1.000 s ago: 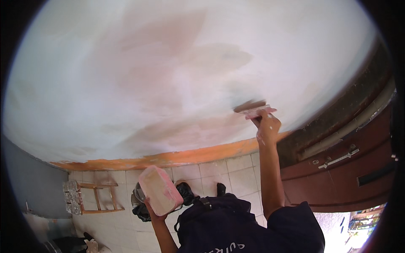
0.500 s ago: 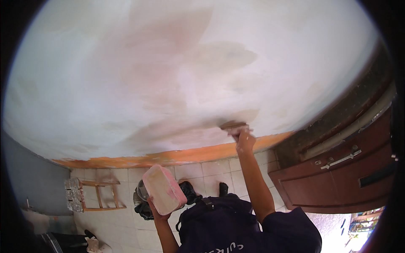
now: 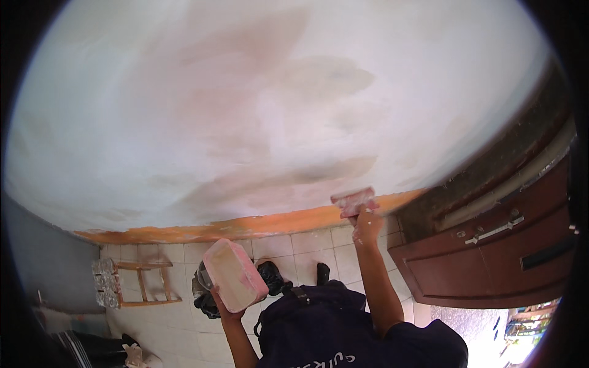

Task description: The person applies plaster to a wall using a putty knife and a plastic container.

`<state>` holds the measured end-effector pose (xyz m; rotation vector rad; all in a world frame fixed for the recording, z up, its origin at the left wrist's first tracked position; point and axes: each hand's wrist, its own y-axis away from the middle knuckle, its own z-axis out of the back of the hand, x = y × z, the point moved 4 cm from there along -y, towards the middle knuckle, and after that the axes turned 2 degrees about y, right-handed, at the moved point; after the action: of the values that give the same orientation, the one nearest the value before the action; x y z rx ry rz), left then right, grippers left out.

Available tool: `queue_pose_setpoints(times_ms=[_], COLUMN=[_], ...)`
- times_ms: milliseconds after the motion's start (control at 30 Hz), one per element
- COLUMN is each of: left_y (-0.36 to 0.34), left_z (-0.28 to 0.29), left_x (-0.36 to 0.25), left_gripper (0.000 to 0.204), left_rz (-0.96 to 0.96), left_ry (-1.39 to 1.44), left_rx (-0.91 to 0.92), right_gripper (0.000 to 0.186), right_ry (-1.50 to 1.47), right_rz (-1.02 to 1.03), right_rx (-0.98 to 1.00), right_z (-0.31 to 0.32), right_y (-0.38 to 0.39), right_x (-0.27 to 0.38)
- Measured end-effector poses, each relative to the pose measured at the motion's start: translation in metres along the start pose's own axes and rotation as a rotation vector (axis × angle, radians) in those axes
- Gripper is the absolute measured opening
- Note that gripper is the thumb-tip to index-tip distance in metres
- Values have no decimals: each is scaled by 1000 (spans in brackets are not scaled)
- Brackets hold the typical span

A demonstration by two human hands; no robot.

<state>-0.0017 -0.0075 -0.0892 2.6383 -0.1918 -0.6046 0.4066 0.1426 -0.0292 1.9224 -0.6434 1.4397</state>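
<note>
Mostly, we have wall and two busy hands here. Our right hand (image 3: 367,227) grasps a flat spreading tool (image 3: 354,199), fingers closed around its near end; pale smears mark the hand and the tool. We note the tool's broad edge at the lower part of the patchy white wall (image 3: 153,116), right of centre, over the border with an orange band (image 3: 270,226). Whether the edge touches the surface, we cannot tell.

Our left hand (image 3: 228,306) grips a pink tub (image 3: 258,284) by its near left side, thumb along the wall of the tub, the other fingers mostly hidden. The tub tilts, its opening toward us, and we see a pale layer inside. It sits left of the tool and nearer to us, well apart from it.

Behind the tub, partly covered, we make out a dark bag (image 3: 207,305). Farther left, a wooden frame (image 3: 143,285) rests on the pale tiled floor (image 3: 310,243), near a grey panel (image 3: 52,251). On the right, we record a reddish-brown door (image 3: 451,270) with a light metal handle (image 3: 496,230). Nearest us, in the middle, lies the dark cloth of our shirt (image 3: 331,334).
</note>
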Motion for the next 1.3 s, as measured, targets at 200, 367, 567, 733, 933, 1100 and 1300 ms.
queue_pose_setpoints(times_ms=[200,367,567,733,933,1100,1300], left_y=[3,5,0,2,-4,-8,2], left_z=[-3,4,8,0,1,-4,-6], left_x=[-3,-2,4,5,3,6,7], left_gripper=[76,75,76,76,77,84,78], left_rz=[-18,-21,-2,-7,-36,-105,-22], left_ry=[-57,-11,10,19,-24,-28,-21], left_rx=[-43,-37,-25,-36,-18,-4,-4], right_gripper=[13,17,14,13,24,25,20], right_ry=[-211,-366,-270,-127,-324,-467,-527], right_rz=[-137,109,118,-187,-275,-189,-42], right_rx=[93,273,151,66,4,131,181], right_z=[-58,-98,-29,11,-54,-66,-65], right_y=[-31,24,42,-1,-18,-9,23], right_x=[10,169,143,10,18,52,132])
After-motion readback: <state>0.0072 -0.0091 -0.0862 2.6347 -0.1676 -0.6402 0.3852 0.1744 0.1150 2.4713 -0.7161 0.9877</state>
